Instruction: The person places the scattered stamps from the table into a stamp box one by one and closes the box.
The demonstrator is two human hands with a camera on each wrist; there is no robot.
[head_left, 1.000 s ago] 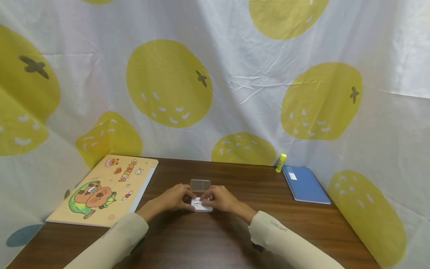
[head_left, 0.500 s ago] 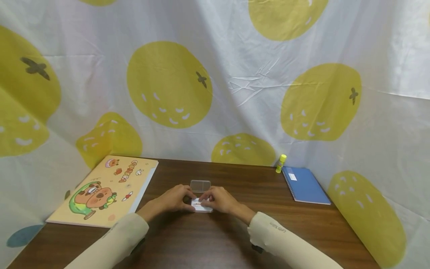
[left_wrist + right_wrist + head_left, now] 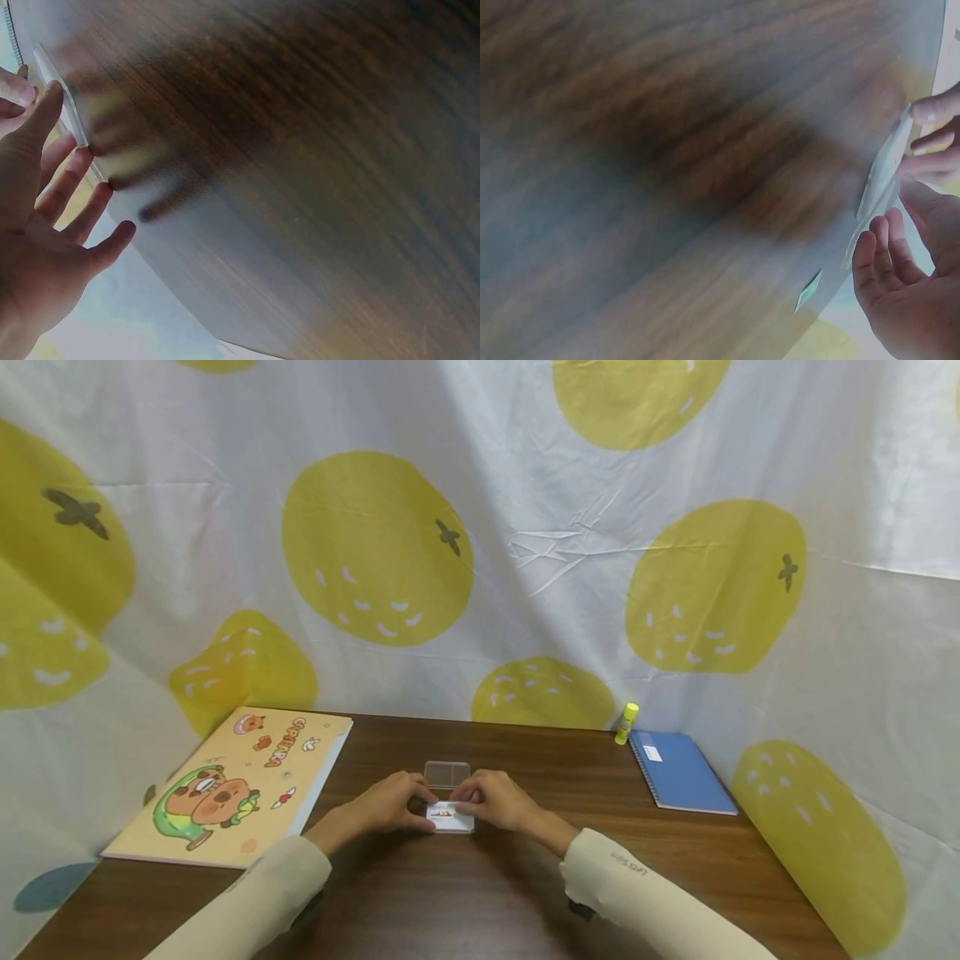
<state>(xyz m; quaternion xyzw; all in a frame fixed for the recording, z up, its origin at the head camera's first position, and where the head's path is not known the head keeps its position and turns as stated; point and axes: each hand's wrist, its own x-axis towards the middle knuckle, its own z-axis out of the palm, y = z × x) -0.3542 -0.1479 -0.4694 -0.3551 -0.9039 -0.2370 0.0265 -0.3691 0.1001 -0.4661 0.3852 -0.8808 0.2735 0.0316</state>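
Note:
A small clear plastic case [image 3: 451,829] lies on the brown table with its clear lid [image 3: 447,774] standing up behind it. Inside sits a white card [image 3: 441,815] with a small red print. My left hand [image 3: 390,802] grips the case's left side, thumb at the near corner and fingers toward the far edge; its other fingers spread out in the left wrist view. My right hand [image 3: 495,802] is over the right end, thumb and forefinger touching the far right part of the card. In the right wrist view its remaining fingers [image 3: 881,247] hang loosely bent.
A large cartoon folder [image 3: 232,785] lies on the left of the table [image 3: 450,902]. A yellow glue stick [image 3: 627,723] stands at the back right, beside a blue spiral notebook [image 3: 682,777]. A fruit-patterned curtain [image 3: 525,568] closes off the back and sides.
My right fingers have drawn back a little up and to the right over the card, so more of its red print shows. The left hand and the case have stayed put.

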